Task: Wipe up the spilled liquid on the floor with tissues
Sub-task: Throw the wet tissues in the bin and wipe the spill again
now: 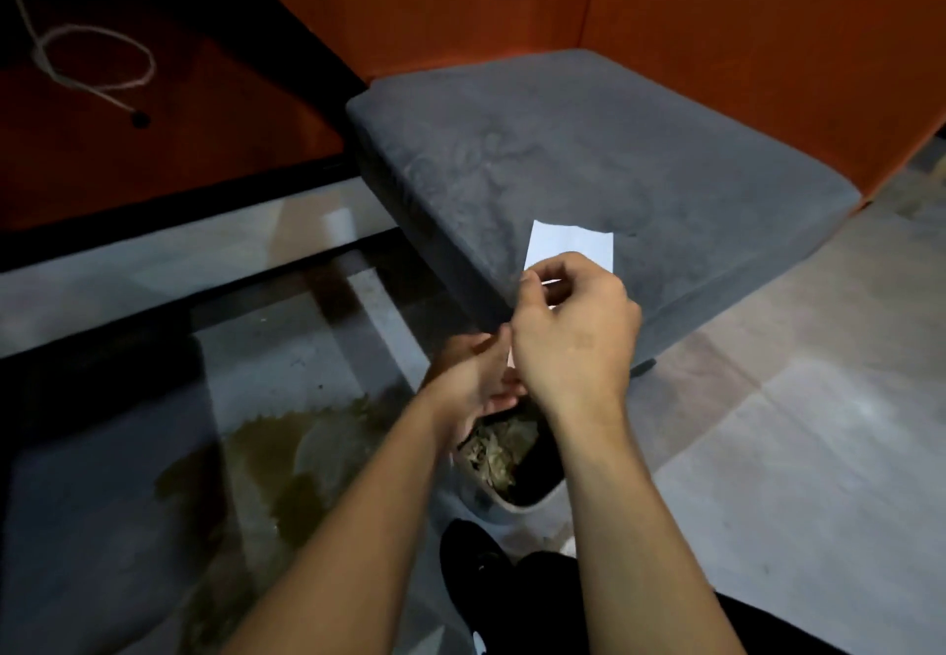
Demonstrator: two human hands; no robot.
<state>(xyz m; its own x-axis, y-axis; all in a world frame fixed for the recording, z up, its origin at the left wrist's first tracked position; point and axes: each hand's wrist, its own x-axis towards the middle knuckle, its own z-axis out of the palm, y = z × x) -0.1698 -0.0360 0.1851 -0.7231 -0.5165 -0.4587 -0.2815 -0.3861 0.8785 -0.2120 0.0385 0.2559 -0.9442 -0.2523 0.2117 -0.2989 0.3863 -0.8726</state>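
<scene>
Tissue (571,245) pinched in the right hand (573,332), held above the grey cushion (588,142). Left hand (473,378) curls beneath; its grip is hidden. Brown spill (286,460) spreads below.

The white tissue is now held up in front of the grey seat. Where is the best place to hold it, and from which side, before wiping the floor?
Grip the white paper tissue along its lower edge, from below, where the right hand already pinches it. The sheet stands upright and flat above the fingers, so its top is free. The left hand could probably take a lower corner too.
</scene>
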